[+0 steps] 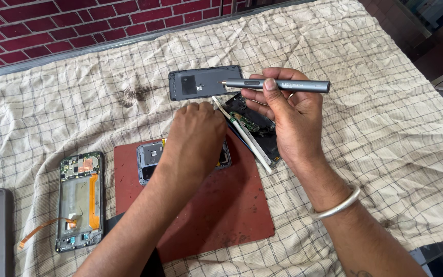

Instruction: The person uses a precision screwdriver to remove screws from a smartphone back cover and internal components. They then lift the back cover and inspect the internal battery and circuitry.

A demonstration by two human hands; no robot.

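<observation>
Grey pen-shaped screwdriver [283, 85] pinched level in my right hand [288, 120], upper centre | opened phone [255, 131] tilted up in the same hand | my left hand [196, 136] curled over another phone [152, 159] on the red mat [232, 210]; hold probably loose, view blocked | stripped frame [79, 200] lower left holds boards, orange ribbon.

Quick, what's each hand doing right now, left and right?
Left hand: closed over the opened phone, fingertips hidden.
Right hand: closed, holding a grey electric screwdriver.
</observation>
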